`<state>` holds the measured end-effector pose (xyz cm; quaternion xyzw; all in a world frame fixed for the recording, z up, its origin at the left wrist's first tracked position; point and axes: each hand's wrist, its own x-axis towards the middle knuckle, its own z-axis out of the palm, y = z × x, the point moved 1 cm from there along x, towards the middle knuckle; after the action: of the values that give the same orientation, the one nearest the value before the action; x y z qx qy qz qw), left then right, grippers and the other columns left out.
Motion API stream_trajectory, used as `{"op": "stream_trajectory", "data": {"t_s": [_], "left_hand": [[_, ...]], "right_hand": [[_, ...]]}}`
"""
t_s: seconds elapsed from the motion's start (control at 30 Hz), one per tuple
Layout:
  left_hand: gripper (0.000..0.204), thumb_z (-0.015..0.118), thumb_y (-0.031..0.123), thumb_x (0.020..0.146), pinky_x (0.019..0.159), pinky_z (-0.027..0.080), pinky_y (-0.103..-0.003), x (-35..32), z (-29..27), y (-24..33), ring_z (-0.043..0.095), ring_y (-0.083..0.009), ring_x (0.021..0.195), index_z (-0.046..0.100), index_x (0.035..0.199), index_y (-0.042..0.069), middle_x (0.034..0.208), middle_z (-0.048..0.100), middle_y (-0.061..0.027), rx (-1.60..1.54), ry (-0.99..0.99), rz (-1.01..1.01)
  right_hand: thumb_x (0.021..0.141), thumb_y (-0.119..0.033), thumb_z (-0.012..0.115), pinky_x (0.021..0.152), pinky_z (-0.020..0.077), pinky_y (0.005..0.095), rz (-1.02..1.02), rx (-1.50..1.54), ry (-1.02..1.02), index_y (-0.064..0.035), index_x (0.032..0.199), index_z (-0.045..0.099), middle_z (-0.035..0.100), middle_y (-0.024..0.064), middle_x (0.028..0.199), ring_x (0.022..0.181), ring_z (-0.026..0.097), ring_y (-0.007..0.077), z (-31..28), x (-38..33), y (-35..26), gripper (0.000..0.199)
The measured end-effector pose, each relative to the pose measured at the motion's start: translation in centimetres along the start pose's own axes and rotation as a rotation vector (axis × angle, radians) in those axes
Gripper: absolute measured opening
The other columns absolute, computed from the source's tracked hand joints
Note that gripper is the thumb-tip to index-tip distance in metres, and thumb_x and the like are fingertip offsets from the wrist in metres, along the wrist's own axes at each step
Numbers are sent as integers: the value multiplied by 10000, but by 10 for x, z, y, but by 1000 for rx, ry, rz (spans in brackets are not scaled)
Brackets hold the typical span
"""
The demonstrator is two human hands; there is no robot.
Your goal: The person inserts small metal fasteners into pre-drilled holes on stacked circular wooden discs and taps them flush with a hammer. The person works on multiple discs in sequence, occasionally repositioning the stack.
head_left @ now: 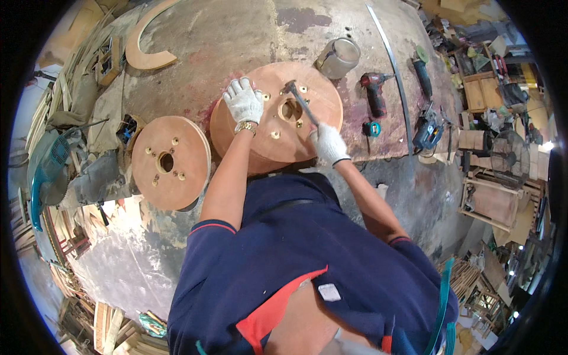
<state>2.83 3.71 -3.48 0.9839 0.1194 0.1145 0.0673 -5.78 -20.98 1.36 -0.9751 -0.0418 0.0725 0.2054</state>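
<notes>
Second wooden reel [170,163] lies flat at the floor's left side. Left hand [243,102], gloved, fingers spread flat on the wooden reel [278,112] in the floor's middle. Right hand [329,144] clamped on the hammer [299,100], head near the reel's centre hole. Metal can [339,57] and red drill [374,92] just right of the reel

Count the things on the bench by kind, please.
Wooden discs with holes: 2
Curved wood piece: 1
Hammer: 1
Metal can: 1
Power tools: 3
Tape measure: 1
Total: 9
</notes>
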Motion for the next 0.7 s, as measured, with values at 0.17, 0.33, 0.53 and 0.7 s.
{"op": "stream_trajectory", "data": {"t_s": [0.17,0.33,0.53,0.7], "left_hand": [[593,571,400,940,1126,335,-526,16,-3,-14,466,-359,1364,487,1429,74,1449,503,-206,63,94,5],[550,562,379,951,1109,354,-518,13,-2,-4,497,-355,1327,516,1401,66,1397,541,-207,65,159,34],[433,570,374,947,1059,385,-503,14,5,-12,541,-329,1238,575,1260,76,1304,581,-183,111,361,46],[459,594,378,928,1041,393,-503,14,-5,-5,542,-332,1241,567,1271,74,1279,588,-173,45,151,26]], "right_hand": [[978,-212,623,594,485,485,-224,335,420,-14,965,575,643,232,742,677,641,438,-140,7,-124,204],[959,-230,619,572,471,471,-314,919,504,-23,920,552,619,146,678,605,626,333,-71,-8,-64,220],[953,-243,613,646,505,527,-85,86,-39,-40,1027,583,678,244,790,747,673,462,-57,-4,-66,218],[947,-173,624,632,516,513,-116,568,507,-40,1109,595,671,241,774,727,667,464,-76,-14,-82,212]]}}
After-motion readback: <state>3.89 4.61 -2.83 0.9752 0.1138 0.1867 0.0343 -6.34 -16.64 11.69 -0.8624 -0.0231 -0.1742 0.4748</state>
